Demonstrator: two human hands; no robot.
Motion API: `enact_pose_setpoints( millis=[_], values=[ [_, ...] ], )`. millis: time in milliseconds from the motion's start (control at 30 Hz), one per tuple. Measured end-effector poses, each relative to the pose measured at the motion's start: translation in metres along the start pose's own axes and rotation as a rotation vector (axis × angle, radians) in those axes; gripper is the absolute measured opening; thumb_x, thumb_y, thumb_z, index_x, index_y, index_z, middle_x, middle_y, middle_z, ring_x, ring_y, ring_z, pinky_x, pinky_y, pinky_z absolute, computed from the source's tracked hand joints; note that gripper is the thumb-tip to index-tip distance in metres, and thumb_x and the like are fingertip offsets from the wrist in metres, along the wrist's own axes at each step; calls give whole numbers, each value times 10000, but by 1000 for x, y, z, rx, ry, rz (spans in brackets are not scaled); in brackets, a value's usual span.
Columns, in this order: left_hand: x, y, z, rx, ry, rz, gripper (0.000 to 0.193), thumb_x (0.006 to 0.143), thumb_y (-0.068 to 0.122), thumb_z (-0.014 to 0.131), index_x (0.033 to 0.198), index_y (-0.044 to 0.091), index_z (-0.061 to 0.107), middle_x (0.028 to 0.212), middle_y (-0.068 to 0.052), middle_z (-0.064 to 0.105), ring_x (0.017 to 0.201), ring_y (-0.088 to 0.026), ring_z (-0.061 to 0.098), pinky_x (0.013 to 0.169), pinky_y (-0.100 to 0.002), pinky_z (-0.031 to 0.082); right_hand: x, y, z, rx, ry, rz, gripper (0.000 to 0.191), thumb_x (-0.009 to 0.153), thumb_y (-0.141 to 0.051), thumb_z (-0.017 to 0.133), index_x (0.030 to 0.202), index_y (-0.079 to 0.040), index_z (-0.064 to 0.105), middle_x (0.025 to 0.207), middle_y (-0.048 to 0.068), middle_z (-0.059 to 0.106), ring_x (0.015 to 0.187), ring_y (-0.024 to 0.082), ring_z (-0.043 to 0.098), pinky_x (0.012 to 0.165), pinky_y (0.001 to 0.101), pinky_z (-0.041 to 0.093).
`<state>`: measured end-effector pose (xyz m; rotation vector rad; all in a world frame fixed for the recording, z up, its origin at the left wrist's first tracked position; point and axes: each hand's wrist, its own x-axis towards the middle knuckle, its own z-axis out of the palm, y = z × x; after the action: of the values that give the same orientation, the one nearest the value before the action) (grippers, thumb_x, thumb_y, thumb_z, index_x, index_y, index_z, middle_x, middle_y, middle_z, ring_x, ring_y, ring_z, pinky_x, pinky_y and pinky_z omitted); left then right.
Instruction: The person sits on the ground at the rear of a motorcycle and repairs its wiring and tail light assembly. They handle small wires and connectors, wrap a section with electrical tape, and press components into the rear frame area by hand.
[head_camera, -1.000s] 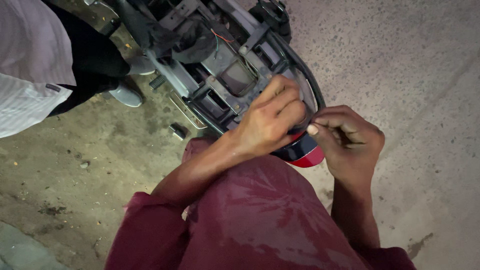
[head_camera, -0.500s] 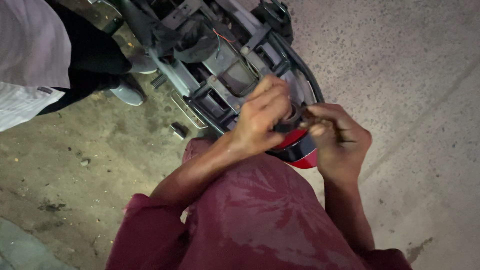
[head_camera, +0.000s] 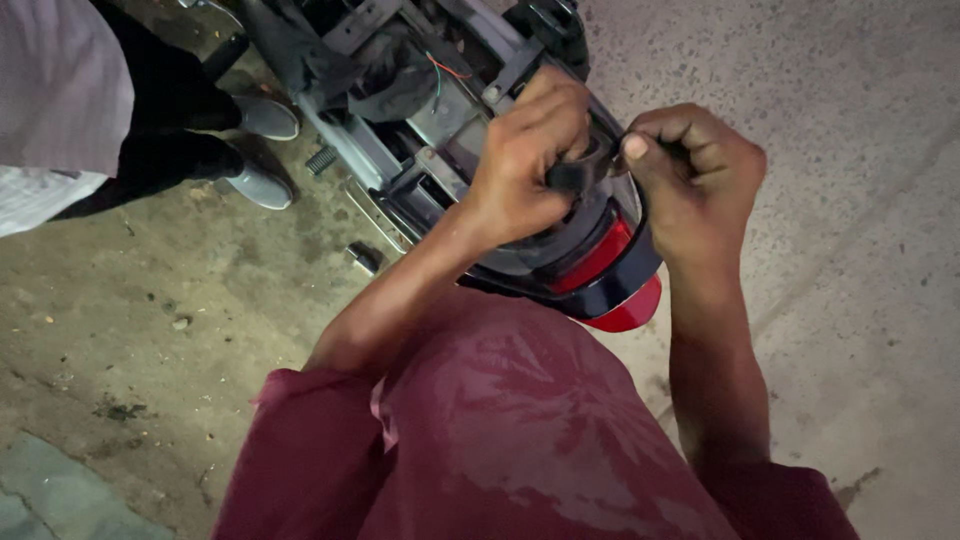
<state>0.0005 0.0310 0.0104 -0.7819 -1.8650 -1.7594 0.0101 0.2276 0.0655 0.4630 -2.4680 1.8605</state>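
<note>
The stripped rear end of a scooter (head_camera: 420, 110) stands in front of me, its grey frame and wiring bare. A red tail light (head_camera: 612, 285) sits at its near end. My left hand (head_camera: 525, 160) is closed around a black handle (head_camera: 575, 172) of a tool just above the tail light. My right hand (head_camera: 695, 170) is closed beside it, thumb and fingers pinching a dark part at the frame's rear edge. What the tool's tip meets is hidden by both hands.
Another person stands at the upper left, with dark trousers and grey shoes (head_camera: 262, 185) close to the scooter. A small metal piece (head_camera: 362, 258) lies on the rough concrete floor (head_camera: 850, 330). A coil spring (head_camera: 320, 160) shows beside the frame.
Both hands have drawn closer together over the tail light; the right hand has risen and closed tighter at the frame's rear edge. The view has shifted slightly.
</note>
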Motion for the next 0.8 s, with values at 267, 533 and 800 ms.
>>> enact_pose_setpoints(
  millis=[267, 533, 800],
  values=[
    [-33, -51, 5, -302, 127, -310, 396, 771, -51, 759, 1065, 19, 503, 1140, -93, 570, 1121, -240, 566, 950, -349, 485, 21, 27, -4, 118, 62, 155, 54, 1054, 10, 709, 1037, 59, 696, 936, 114, 729, 803, 152, 713, 757, 296, 627],
    [-99, -132, 42, 91, 108, -851, 201, 848, 132, 780, 1010, 52, 691, 880, -74, 760, 809, -177, 755, 751, -335, 593, 30, 111, -7, 146, 115, 410, 95, 979, 9, 720, 1025, 92, 719, 908, 130, 739, 777, 185, 752, 726, 294, 652],
    [-97, -130, 55, 202, 135, -967, 237, 755, 175, 816, 964, 83, 756, 866, -90, 784, 805, -218, 779, 737, -344, 590, 47, 175, 9, -106, -96, 333, 105, 920, 6, 756, 1013, 53, 743, 902, 108, 762, 815, 163, 769, 743, 278, 635]
  ],
)
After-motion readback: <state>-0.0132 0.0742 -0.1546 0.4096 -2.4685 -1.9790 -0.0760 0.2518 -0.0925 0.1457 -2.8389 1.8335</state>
